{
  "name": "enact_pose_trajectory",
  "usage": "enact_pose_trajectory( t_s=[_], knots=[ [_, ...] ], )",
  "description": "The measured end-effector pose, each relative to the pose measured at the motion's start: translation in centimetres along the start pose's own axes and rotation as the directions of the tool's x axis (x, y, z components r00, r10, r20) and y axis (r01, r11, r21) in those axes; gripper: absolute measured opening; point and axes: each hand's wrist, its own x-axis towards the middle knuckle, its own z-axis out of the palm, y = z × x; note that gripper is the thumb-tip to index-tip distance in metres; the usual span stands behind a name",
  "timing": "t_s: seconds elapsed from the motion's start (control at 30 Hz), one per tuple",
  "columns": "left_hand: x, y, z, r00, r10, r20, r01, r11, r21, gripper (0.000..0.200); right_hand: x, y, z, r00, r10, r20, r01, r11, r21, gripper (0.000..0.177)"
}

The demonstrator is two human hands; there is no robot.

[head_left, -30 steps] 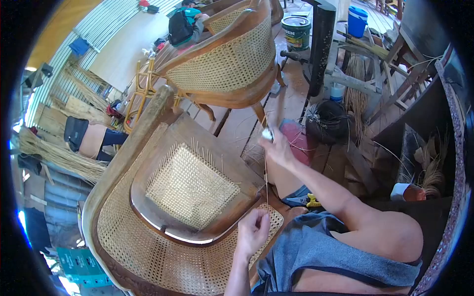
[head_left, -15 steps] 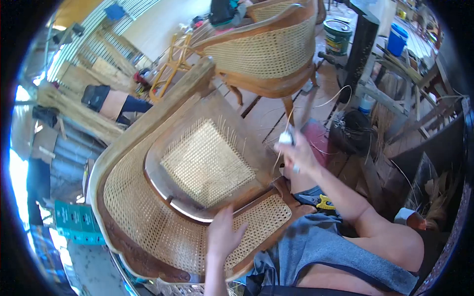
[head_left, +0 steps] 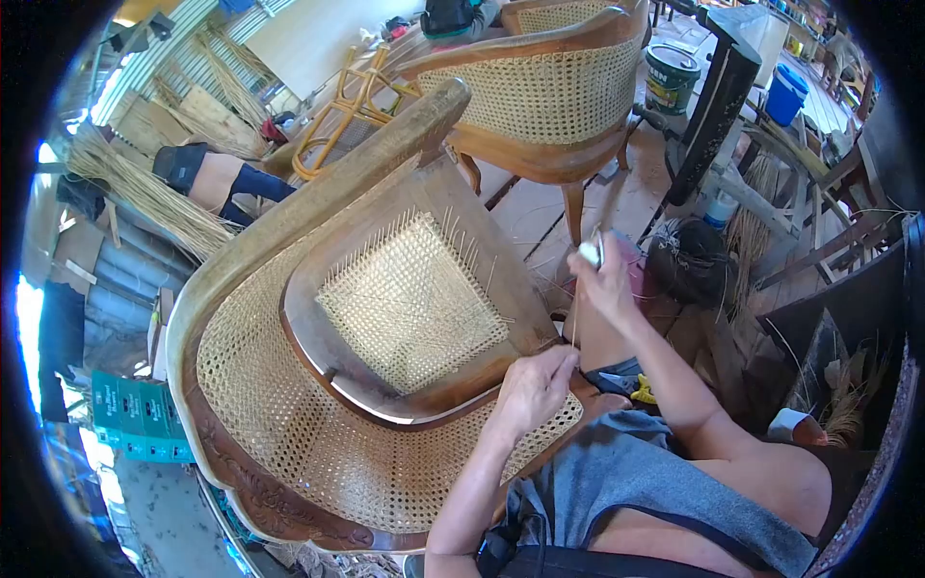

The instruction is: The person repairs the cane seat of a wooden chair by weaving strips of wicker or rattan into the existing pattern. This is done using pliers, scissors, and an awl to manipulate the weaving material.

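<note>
A carved wooden armchair with a woven cane back lies before me. Its seat frame carries a partly woven cane panel, with loose strand ends sticking up along two edges. Beside the seat frame's near right corner, my left hand is closed in a pinch on a thin cane strand. The strand runs up toward my right hand, which is closed around a small white object whose kind I cannot make out. A yellow-handled saw lies by my leg, partly hidden.
A second cane-backed chair stands behind, near a dark paint bucket and a black post. On the right are a dark bag-like bundle and a blue bucket. Bundled cane leans at the left; green boxes sit below.
My left hand has moved right from the seat's near edge and closed on the strand. My right hand has shifted slightly right, and the strand now runs between both hands.
</note>
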Motion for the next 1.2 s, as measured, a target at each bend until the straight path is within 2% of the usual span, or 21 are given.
enact_pose_trajectory(
  t_s=[0.03, 0.1, 0.13, 0.2, 0.3, 0.33, 0.4, 0.43, 0.47, 0.5, 0.57, 0.63, 0.67, 0.7, 0.77, 0.83, 0.87, 0.93, 1.0, 1.1, 1.2],
  knots=[
    [-1.0, 0.6, -1.1, 0.996, 0.076, 0.038, -0.076, 0.997, -0.009, 0.017, 1.4, 2.3, -0.2, 0.957, -0.265, -0.114, 0.241, 0.952, -0.190, 0.034],
    [-3.9, 1.1, -3.3, 0.988, 0.137, 0.077, -0.134, 0.990, -0.052, 0.018, 3.4, 1.5, -2.5, 0.994, 0.080, -0.071, -0.082, 0.996, -0.029, 0.035],
    [-5.8, 1.4, -4.9, 0.992, 0.109, 0.058, -0.108, 0.994, -0.023, 0.018, 4.2, 2.4, -3.7, 0.994, 0.071, -0.079, -0.077, 0.994, -0.073, 0.034],
    [-9.5, 2.8, -9.1, 0.979, -0.151, 0.139, 0.146, 0.988, 0.047, 0.019, 6.3, 3.2, -5.4, 0.994, 0.020, -0.107, -0.034, 0.992, -0.122, 0.032],
    [-15.4, 5.8, -15.3, 0.931, -0.336, 0.143, 0.314, 0.937, 0.155, 0.021, 9.2, 4.3, -7.7, 0.985, 0.039, -0.169, -0.065, 0.986, -0.151, 0.029],
    [-17.1, 7.7, -15.8, 0.855, -0.517, -0.020, 0.518, 0.854, 0.044, 0.018, 9.5, 5.0, -8.3, 0.983, 0.062, -0.174, -0.090, 0.983, -0.157, 0.029],
    [-22.1, 6.2, -18.2, 0.772, -0.610, -0.178, 0.603, 0.792, -0.095, 0.020, 10.3, 5.5, -8.3, 0.978, -0.030, -0.205, -0.014, 0.978, -0.210, 0.028],
    [-23.7, 4.5, -20.6, 0.627, -0.766, -0.144, 0.779, 0.620, 0.090, 0.029, 9.6, 4.7, -7.5, 0.981, -0.026, -0.194, -0.015, 0.978, -0.207, 0.028],
    [-23.3, 3.8, -19.8, 0.714, -0.654, -0.251, 0.689, 0.592, 0.418, 0.036, 7.9, 3.0, -6.1, 0.994, 0.082, -0.073, -0.080, 0.996, 0.035, 0.028],
    [-22.2, 3.5, -19.1, 0.801, -0.517, -0.302, 0.554, 0.446, 0.703, 0.045, 5.8, 1.1, -4.4, 0.984, 0.160, 0.077, -0.175, 0.947, 0.270, 0.028],
    [-14.5, 4.1, -15.0, 0.872, -0.326, -0.366, 0.490, 0.611, 0.622, 0.061, 1.4, -3.2, -1.4, 0.911, 0.276, 0.307, -0.375, 0.865, 0.333, 0.032],
    [-8.3, 2.1, -10.6, 0.956, -0.178, -0.232, 0.240, 0.931, 0.276, 0.059, -1.9, -11.2, -1.3, 0.840, 0.301, 0.452, -0.348, 0.937, 0.023, 0.042],
    [-5.4, 1.2, -7.9, 0.944, -0.251, -0.215, 0.289, 0.942, 0.169, 0.056, -3.7, -10.3, 0.6, 0.828, 0.244, 0.505, -0.453, 0.822, 0.345, 0.039],
    [-2.9, -0.1, -5.6, 0.970, -0.097, -0.222, 0.141, 0.971, 0.195, 0.049, -4.7, -9.6, 1.9, 0.867, 0.139, 0.478, -0.379, 0.806, 0.454, 0.035],
    [-0.1, -1.6, -2.3, 0.939, -0.281, -0.197, 0.276, 0.960, -0.053, 0.031, -5.1, -8.9, 2.7, 0.924, 0.069, 0.377, -0.264, 0.828, 0.494, 0.033],
    [0.9, -1.3, -1.2, 0.957, -0.084, -0.276, 0.094, 0.995, 0.022, 0.023, -4.4, -7.7, 2.2, 0.963, -0.014, 0.269, -0.100, 0.908, 0.407, 0.032],
    [1.3, -1.1, -1.2, 0.959, -0.071, -0.274, 0.081, 0.996, 0.026, 0.023, -4.0, -7.0, 2.2, 0.966, -0.022, 0.258, -0.089, 0.908, 0.409, 0.032],
    [1.6, -0.1, -1.2, 0.977, -0.156, -0.146, 0.160, 0.987, 0.014, 0.017, -3.3, -5.5, 2.0, 0.971, -0.231, 0.067, 0.215, 0.958, 0.191, 0.032],
    [0.7, 1.2, -1.7, 0.985, -0.117, -0.123, 0.115, 0.993, -0.020, 0.016, -1.6, -4.2, 1.5, 0.988, -0.147, 0.051, 0.141, 0.985, 0.096, 0.032],
    [-3.1, 3.2, -4.8, 0.992, -0.122, -0.007, 0.121, 0.987, -0.105, 0.014, 3.5, 1.7, 1.3, 0.973, -0.207, -0.105, 0.202, 0.978, -0.058, 0.033],
    [-9.0, 6.0, -10.8, 0.979, -0.191, 0.072, 0.187, 0.980, 0.061, 0.009, 7.6, 4.4, -1.4, 0.978, -0.141, -0.151, 0.129, 0.988, -0.085, 0.032]
  ],
)
